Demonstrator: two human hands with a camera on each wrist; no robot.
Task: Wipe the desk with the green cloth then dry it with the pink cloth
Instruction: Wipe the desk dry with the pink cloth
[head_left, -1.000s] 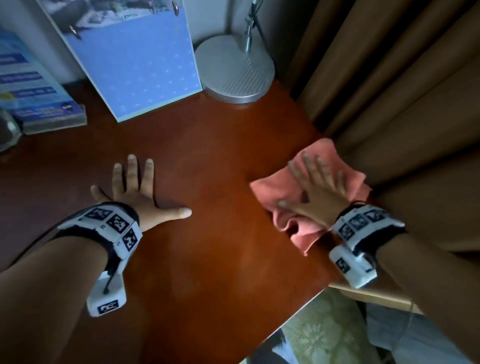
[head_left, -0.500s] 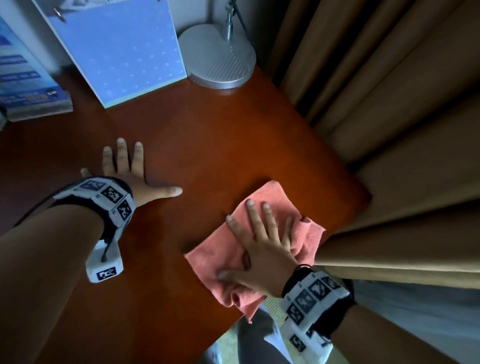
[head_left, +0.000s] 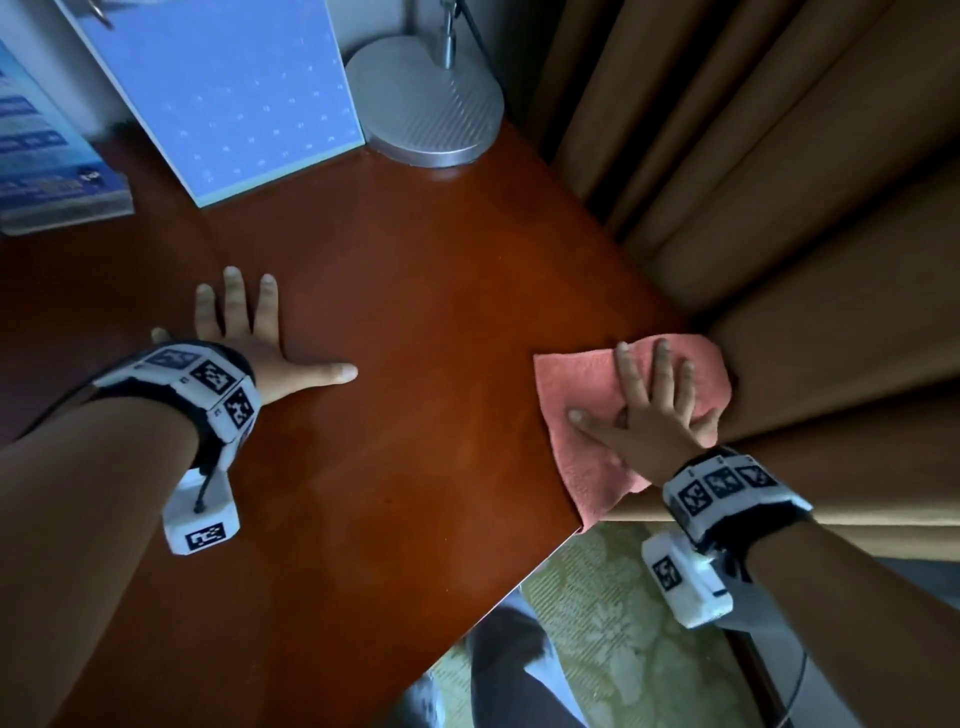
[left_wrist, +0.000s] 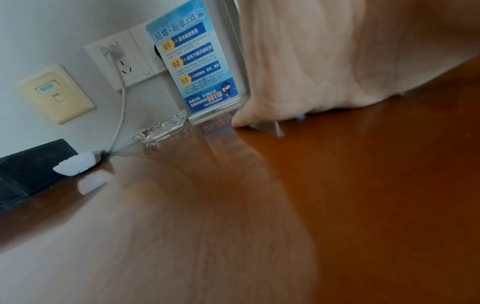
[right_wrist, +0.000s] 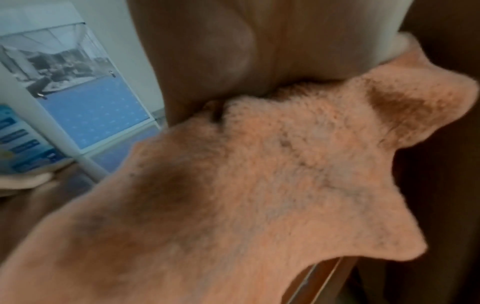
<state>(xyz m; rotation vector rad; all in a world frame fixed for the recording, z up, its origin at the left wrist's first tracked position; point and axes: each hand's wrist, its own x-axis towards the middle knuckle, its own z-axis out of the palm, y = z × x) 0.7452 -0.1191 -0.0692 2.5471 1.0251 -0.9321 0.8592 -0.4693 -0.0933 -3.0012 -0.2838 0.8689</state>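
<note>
The pink cloth (head_left: 582, 405) lies on the right edge of the reddish-brown desk (head_left: 415, 322), its corner hanging over the edge. My right hand (head_left: 649, 400) presses flat on it with spread, straight fingers, close against the curtain. In the right wrist view the pink cloth (right_wrist: 259, 174) fills most of the picture. My left hand (head_left: 249, 332) rests flat on the desk at the left, fingers straight and thumb stretched out, holding nothing. No green cloth is in view.
A tan curtain (head_left: 779, 208) hangs along the desk's right edge. At the back stand a lamp base (head_left: 426, 104), a blue calendar board (head_left: 234, 88) and a blue sign (head_left: 47, 171). A glass ashtray (left_wrist: 161, 129) and plugged-in cable (left_wrist: 119, 115) sit near the wall.
My right hand slid the pink cloth toward the front of the desk, then back out to the right edge beside the curtain. The left hand has stayed flat in place.
</note>
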